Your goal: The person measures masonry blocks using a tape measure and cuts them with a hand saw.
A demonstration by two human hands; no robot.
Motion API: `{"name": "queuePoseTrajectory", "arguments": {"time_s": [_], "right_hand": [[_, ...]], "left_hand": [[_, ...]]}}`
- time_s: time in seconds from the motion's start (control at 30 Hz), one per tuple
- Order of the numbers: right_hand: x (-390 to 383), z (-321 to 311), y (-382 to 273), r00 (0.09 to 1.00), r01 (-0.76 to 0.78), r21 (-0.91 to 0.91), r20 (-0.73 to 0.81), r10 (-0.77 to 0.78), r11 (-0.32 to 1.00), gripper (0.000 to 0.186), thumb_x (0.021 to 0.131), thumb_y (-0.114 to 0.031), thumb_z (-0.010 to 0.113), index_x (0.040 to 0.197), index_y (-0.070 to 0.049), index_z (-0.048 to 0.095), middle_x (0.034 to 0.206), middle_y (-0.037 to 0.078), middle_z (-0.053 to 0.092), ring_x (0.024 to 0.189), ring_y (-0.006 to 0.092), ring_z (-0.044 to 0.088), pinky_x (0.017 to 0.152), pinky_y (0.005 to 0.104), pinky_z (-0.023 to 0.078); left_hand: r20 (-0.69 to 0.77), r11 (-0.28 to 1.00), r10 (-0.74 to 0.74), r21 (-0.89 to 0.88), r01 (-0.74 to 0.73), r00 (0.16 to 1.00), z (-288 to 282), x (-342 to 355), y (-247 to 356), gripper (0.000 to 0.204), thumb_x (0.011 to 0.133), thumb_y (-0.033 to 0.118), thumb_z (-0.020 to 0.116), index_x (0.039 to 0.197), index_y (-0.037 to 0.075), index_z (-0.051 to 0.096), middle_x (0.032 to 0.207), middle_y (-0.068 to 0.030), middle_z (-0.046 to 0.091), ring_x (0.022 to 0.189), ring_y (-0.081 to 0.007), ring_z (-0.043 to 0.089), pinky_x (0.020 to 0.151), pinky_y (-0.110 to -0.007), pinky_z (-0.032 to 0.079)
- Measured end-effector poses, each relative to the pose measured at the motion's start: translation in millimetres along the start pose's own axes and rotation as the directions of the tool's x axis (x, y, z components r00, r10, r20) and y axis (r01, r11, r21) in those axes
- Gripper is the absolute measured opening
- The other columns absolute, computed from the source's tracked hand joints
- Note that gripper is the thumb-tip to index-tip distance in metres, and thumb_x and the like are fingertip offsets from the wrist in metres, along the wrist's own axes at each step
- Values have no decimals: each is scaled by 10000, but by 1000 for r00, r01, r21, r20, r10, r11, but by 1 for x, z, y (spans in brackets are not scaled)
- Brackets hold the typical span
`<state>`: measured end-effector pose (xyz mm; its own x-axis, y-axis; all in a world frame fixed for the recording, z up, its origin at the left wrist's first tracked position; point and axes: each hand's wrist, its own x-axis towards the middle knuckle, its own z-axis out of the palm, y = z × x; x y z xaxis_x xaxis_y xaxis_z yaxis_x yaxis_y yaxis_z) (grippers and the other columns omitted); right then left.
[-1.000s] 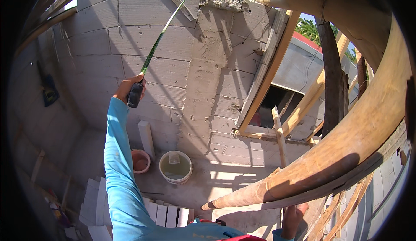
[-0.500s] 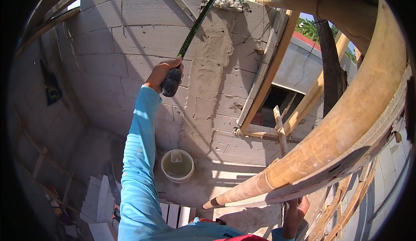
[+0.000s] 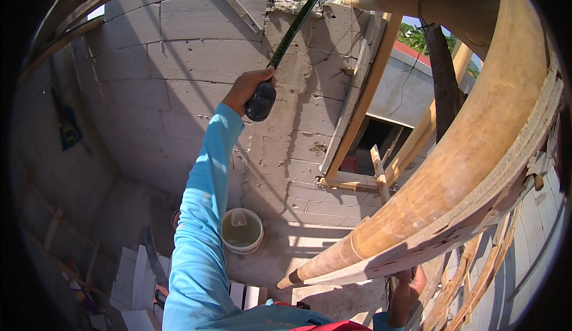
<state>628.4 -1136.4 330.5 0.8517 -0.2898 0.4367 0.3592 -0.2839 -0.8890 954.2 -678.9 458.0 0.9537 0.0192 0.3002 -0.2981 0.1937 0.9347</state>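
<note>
My left hand (image 3: 243, 91), at the end of a light blue sleeve, is raised in front of the block wall. It is closed round the dark case of a tape measure (image 3: 261, 102). The tape's blade (image 3: 299, 24) runs out of the case, up and to the right past the top of the wall. Low on the right, my right hand (image 3: 409, 288) is closed beneath a rough plank (image 3: 438, 253) that lies along a thick bamboo pole (image 3: 453, 170). What its fingers grip is hidden.
Below the grey block wall (image 3: 196, 63) stands a white bucket (image 3: 242, 235) of cloudy liquid. A wooden frame (image 3: 363, 98) edges an opening on the right. Cut blocks (image 3: 134, 277) are stacked at lower left. A blue-headed tool (image 3: 70, 131) hangs on the left wall.
My left hand has moved right and slightly up with the tape measure, and its blade leans further right. The view has shifted a little. My right hand stays by the plank.
</note>
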Motion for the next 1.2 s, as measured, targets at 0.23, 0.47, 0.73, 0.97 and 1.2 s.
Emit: {"name": "queuePoseTrajectory", "arguments": {"time_s": [0.23, 0.47, 0.73, 0.97, 1.2], "right_hand": [[-1, -3, 4, 1000, 1, -5, -26, -1, 1000, 408, 1054, -352, 586, 1041, 53, 631, 841, 84, 671, 736, 150, 641, 679, 285, 503], [0, -2, -2, 1000, -9, 7, -10, 9, 1000, 323, 1051, -257, 575, 1050, 61, 629, 842, 83, 677, 738, 146, 644, 687, 278, 501], [-1, -12, 11, 999, 9, -59, -43, -11, 998, 304, 1042, -222, 581, 1099, 68, 650, 942, 84, 690, 873, 145, 617, 789, 291, 485], [0, -10, 11, 997, -2, -66, -83, -4, 998, 286, 1034, -196, 603, 1121, 71, 658, 996, 82, 696, 940, 147, 607, 858, 294, 471], [1, -14, 17, 996, -19, -95, -93, 10, 995, 282, 1038, -224, 613, 1099, 47, 662, 951, 54, 678, 894, 118, 585, 815, 280, 464]], "left_hand": [[12, 999, 22, -31, -22, 1000, 13, 12, 3, 382, 1020, 377, 628, 797, 73, 688, 718, -6, 637, 596, -109, 575, 601, -301, 489], [-44, 997, 44, -68, -47, 998, 17, 26, 12, 389, 1027, 394, 618, 821, 72, 691, 698, -2, 625, 561, -102, 570, 551, -290, 485], [-130, 984, 169, -27, -174, 977, 57, 67, 78, 528, 969, 555, 648, 1133, 56, 700, 723, 1, 633, 571, -119, 643, 556, -294, 561], [-176, 961, 274, 25, -274, 945, 78, 131, 101, 583, 978, 490, 564, 1402, 90, 552, 1310, -195, 592, 1187, -299, 579, 1034, -469, 443], [78, 930, 356, -129, -344, 931, 76, 156, 114, 343, 822, 249, 628, 1114, 79, 570, 951, -92, 585, 830, -216, 637, 780, -418, 557]]}}
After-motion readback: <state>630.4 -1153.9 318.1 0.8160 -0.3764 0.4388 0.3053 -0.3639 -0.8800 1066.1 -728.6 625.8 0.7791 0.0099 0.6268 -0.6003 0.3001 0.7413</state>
